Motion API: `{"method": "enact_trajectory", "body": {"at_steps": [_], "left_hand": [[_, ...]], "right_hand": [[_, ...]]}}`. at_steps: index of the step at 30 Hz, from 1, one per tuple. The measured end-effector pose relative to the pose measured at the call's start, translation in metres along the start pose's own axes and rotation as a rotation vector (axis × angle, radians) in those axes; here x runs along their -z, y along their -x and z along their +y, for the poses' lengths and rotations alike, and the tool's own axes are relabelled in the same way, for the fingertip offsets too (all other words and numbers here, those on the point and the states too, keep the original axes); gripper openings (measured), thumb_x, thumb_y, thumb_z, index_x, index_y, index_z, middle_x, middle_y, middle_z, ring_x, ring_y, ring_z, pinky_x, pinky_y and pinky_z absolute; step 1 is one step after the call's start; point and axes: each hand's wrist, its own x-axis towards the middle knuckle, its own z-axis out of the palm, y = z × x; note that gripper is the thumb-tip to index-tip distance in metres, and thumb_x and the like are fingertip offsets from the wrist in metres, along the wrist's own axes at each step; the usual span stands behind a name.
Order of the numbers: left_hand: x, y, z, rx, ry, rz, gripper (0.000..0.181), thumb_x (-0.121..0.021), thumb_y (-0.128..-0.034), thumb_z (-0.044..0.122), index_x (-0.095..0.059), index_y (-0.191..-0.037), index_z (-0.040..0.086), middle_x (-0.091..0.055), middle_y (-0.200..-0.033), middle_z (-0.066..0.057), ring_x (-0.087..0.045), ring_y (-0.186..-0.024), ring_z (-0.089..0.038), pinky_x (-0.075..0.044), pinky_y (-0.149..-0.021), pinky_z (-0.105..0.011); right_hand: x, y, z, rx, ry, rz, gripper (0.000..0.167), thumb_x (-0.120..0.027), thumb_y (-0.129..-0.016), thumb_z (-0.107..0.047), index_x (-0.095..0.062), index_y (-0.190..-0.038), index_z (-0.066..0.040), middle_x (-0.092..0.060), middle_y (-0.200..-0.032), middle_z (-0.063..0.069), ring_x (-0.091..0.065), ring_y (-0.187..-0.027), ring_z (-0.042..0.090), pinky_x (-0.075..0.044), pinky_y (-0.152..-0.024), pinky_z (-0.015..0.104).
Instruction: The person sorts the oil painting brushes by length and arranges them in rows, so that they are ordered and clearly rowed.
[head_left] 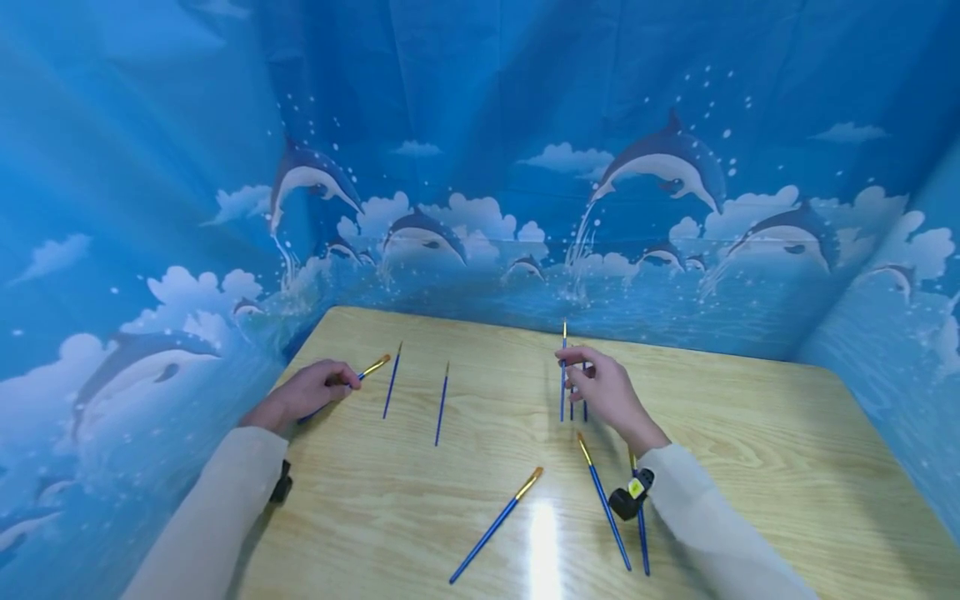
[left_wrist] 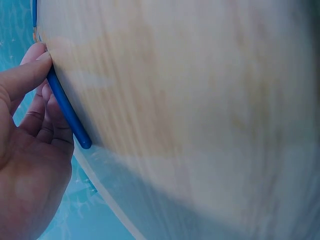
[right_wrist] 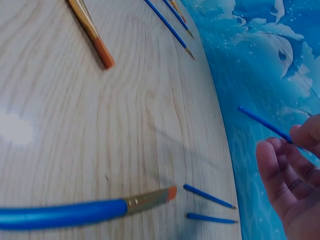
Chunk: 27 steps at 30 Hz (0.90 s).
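At the table's left side my left hand (head_left: 318, 390) pinches a flat paintbrush (head_left: 376, 365) with a blue handle and gold ferrule; the handle's end (left_wrist: 72, 117) shows below the thumb in the left wrist view. Toward the back, my right hand (head_left: 609, 396) pinches a thin blue paintbrush (right_wrist: 264, 122) between thumb and fingers, off the tabletop, bristles pointing away. Two more thin brushes (right_wrist: 210, 196) lie side by side on the table beneath that hand. Just right of the left hand are a thin brush (head_left: 392, 383) and another thin brush (head_left: 442, 406), roughly parallel.
Nearer the front of the wooden table (head_left: 360, 517) lie larger brushes: one slanted brush (head_left: 491, 531) in the middle, a second brush (head_left: 606, 506), and a third brush (head_left: 642, 537) partly behind the right wrist camera (head_left: 632, 496). A dolphin-print curtain (head_left: 495, 150) surrounds the table.
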Motion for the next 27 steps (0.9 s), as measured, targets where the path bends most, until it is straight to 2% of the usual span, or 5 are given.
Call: {"method": "enact_trajectory", "body": {"at_steps": [4,12,20,27], "left_hand": [[-0.001,-0.001,-0.002,-0.004,0.000,-0.007,0.017,-0.059,-0.1105,0.002,-0.073,-0.118,0.005,-0.071,-0.119,-0.015,-0.065,-0.115,-0.033,-0.053,-0.101,-0.057],[-0.001,-0.001,-0.002,-0.013,-0.003,-0.002,0.016,-0.059,-0.1105,0.004,-0.073,-0.117,0.007,-0.072,-0.118,-0.013,-0.065,-0.115,-0.031,-0.053,-0.101,-0.056],[-0.001,-0.001,-0.002,-0.006,0.003,-0.004,0.015,-0.059,-0.1107,0.004,-0.073,-0.118,0.007,-0.071,-0.120,-0.014,-0.065,-0.116,-0.032,-0.053,-0.101,-0.056],[-0.001,-0.001,-0.002,-0.013,0.008,-0.008,0.015,-0.059,-0.1108,0.004,-0.072,-0.117,0.007,-0.071,-0.120,-0.014,-0.065,-0.115,-0.031,-0.053,-0.101,-0.056]], "right_hand": [[0.007,-0.001,0.005,-0.020,0.012,0.023,0.036,-0.053,-0.115,-0.019,-0.062,-0.149,-0.011,-0.061,-0.144,0.021,-0.073,-0.096,0.024,-0.065,-0.089,0.049],[0.019,-0.005,0.014,-0.039,0.003,0.071,0.036,-0.054,-0.114,-0.012,-0.059,-0.149,-0.003,-0.059,-0.141,0.023,-0.072,-0.099,0.028,-0.066,-0.085,0.043],[0.025,-0.007,0.030,-0.047,0.031,0.089,0.033,-0.056,-0.114,-0.011,-0.061,-0.145,-0.002,-0.060,-0.137,0.022,-0.072,-0.084,0.021,-0.066,-0.078,0.039],[0.028,-0.010,0.042,-0.074,0.054,0.095,0.033,-0.058,-0.112,-0.009,-0.061,-0.143,0.001,-0.062,-0.133,0.022,-0.071,-0.082,0.017,-0.064,-0.074,0.032]]}}
